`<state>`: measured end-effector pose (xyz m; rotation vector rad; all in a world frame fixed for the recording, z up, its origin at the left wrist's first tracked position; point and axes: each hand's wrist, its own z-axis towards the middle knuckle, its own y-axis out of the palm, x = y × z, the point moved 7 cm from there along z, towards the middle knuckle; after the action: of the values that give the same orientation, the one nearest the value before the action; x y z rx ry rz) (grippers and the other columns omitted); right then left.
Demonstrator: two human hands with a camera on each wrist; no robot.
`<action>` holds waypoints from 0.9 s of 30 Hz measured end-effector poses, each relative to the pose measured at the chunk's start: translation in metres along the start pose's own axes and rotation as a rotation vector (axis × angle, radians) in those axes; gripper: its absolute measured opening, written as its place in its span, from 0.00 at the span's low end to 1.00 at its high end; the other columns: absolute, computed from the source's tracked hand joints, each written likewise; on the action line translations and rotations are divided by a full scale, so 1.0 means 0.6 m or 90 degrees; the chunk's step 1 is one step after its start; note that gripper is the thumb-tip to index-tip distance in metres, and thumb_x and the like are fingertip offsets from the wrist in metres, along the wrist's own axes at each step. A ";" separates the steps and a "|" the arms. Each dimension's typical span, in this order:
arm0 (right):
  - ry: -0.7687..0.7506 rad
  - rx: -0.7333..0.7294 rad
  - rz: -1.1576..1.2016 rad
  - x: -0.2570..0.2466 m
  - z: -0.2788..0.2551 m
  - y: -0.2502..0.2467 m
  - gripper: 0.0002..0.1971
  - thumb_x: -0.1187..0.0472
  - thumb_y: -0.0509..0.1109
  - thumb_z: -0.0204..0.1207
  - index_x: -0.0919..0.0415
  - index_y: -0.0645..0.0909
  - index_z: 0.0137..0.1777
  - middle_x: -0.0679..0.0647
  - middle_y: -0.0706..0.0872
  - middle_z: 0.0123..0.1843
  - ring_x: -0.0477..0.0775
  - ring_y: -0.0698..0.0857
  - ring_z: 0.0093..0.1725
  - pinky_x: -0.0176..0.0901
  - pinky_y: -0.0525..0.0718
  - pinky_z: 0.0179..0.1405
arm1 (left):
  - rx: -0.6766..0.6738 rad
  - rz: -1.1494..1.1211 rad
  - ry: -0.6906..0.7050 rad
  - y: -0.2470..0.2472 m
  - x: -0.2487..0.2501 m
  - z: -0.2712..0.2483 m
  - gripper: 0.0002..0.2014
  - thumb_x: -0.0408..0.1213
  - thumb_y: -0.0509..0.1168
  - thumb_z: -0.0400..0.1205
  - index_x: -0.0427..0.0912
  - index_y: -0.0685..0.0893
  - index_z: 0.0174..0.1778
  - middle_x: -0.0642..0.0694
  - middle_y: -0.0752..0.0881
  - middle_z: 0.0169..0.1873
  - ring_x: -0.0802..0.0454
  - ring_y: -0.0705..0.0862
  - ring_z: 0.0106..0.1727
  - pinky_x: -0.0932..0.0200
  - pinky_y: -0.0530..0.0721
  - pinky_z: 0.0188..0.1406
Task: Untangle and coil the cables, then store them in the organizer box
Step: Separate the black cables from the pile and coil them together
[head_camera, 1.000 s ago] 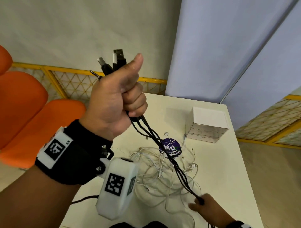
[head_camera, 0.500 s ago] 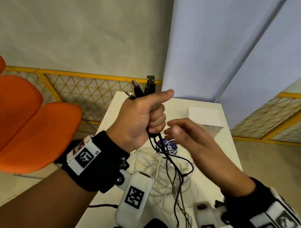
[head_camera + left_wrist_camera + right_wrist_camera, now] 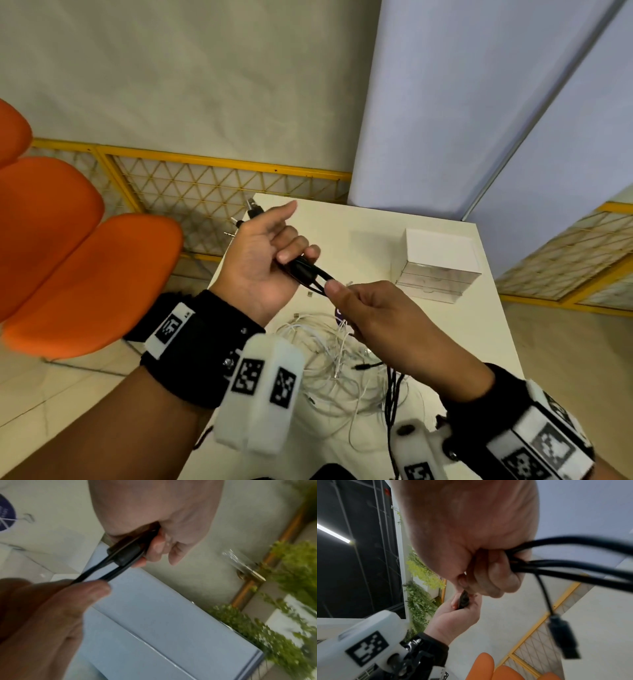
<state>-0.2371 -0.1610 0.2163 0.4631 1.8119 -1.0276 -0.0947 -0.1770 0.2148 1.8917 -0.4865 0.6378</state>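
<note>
while the left hand (image 3: pixel 263 260) curls its fingers round a bundle of thin black rubber-sheathed cables (image 3: pixel 310 274), the metal plugs of that bundle stick out past the back of the hand toward the far table edge. the thumb points up and away from the fingers. just beside it, the right hand (image 3: pixel 373 315) pinches the same black strands between thumb and forefinger, and the right wrist view shows its other fingers wrapped round several of them, with a black usb plug (image 3: pixel 563 638) dangling free below. from the right hand the black strands drop to the white rectangular table (image 3: pixel 479 342), where they lie over a loose tangle of thin white cables (image 3: pixel 329 346). a round dark purple disc (image 3: pixel 339 313) peeks out behind the right hand, touching the white tangle. the white-lidded clear plastic organizer box (image 3: pixel 438 265) stands closed near the far right corner of the table, well apart from both hands. an orange moulded chair (image 3: pixel 68 267) sits left of the table.
</note>
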 end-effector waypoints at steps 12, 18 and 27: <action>0.110 -0.097 0.021 0.041 -0.003 -0.030 0.30 0.43 0.60 0.86 0.53 0.60 0.22 0.50 0.60 0.21 0.50 0.58 0.20 0.37 0.57 0.20 | 0.074 0.087 -0.206 -0.076 -0.066 0.024 0.16 0.39 0.74 0.77 0.45 0.76 0.26 0.50 0.76 0.24 0.53 0.79 0.32 0.49 0.83 0.52; 0.184 -0.173 -0.056 0.049 -0.017 -0.051 0.30 0.42 0.60 0.85 0.53 0.59 0.23 0.50 0.60 0.21 0.51 0.56 0.20 0.43 0.53 0.24 | 0.125 0.334 -0.003 -0.122 -0.010 0.044 0.13 0.32 0.74 0.77 0.43 0.82 0.55 0.42 0.87 0.59 0.42 0.88 0.59 0.46 0.82 0.57; 0.199 -0.170 -0.058 0.011 -0.005 -0.078 0.31 0.51 0.60 0.86 0.54 0.67 0.18 0.49 0.60 0.20 0.50 0.56 0.20 0.38 0.54 0.22 | -0.495 0.833 0.102 0.062 -0.073 -0.049 0.20 0.57 0.56 0.88 0.47 0.85 0.54 0.43 0.88 0.46 0.48 0.86 0.48 0.52 0.84 0.48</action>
<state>-0.2743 -0.1864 0.2319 0.3952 2.2314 -0.7888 -0.1568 -0.1623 0.2233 0.5957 -1.6121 1.1651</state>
